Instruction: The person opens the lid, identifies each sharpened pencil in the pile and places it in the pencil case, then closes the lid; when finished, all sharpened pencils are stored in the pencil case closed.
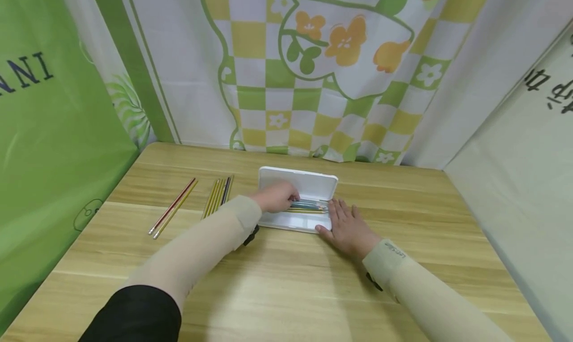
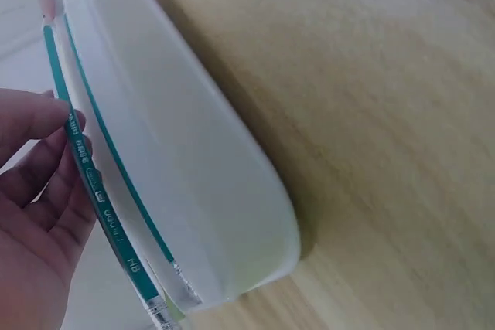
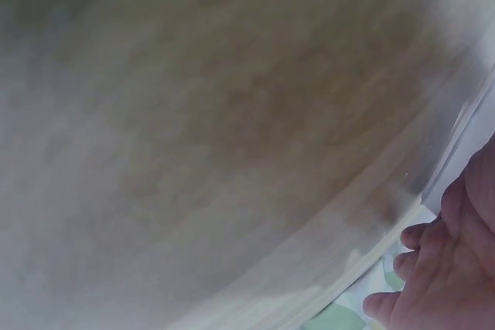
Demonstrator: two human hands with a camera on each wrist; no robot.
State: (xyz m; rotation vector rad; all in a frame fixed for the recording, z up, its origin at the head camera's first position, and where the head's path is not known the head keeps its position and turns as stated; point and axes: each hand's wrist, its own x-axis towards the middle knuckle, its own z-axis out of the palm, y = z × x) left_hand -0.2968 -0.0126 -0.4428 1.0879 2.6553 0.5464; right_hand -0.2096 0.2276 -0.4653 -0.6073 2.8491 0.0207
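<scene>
A white pencil case [image 1: 293, 222] lies with its lid raised at the back, in the middle of the table. My left hand [image 1: 278, 195] is over its left part. In the left wrist view the thumb and fingers pinch a green HB pencil [image 2: 97, 183] with a silver eraser end. A second green pencil [image 2: 124, 164] runs alongside it at the case. Several pencils [image 1: 309, 208], green and yellow ones, lie inside the case. At the case's right end rests my right hand [image 1: 351, 232], fingers extended, thumb near the front corner.
Left of the case, several yellow and dark pencils [image 1: 217, 195] lie in a row, partly behind my left forearm. Further left lie a red pencil [image 1: 172, 206] and a yellow pencil [image 1: 176, 208]. A patterned curtain [image 1: 313, 113] hangs behind the wooden table [image 1: 286, 287].
</scene>
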